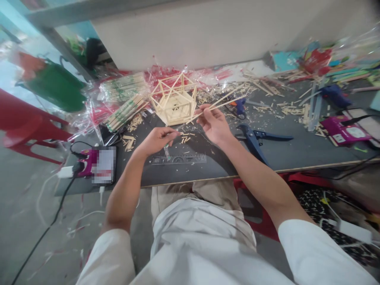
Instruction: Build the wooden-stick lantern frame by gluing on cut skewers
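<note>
My right hand (215,124) is closed round a few thin wooden chopsticks (227,102), which fan out to the upper right. A pinch closes my left hand (158,141); a crumpled clear wrapper with green print (167,152) hangs below its fingers, over a transparent ruler (181,159). Just beyond both hands stands an open frame model built of wooden sticks (175,103) on a flat wooden base. Short cut stick pieces (186,137) lie between the hands and the ruler.
Left of the model lie bundles of wrapped chopsticks (126,111). A phone (103,165) rests at the table's left edge. Blue-handled cutters (255,142) lie beside my right forearm, with a blue glue gun (239,106) behind them. Stick scraps litter the dark table (219,162).
</note>
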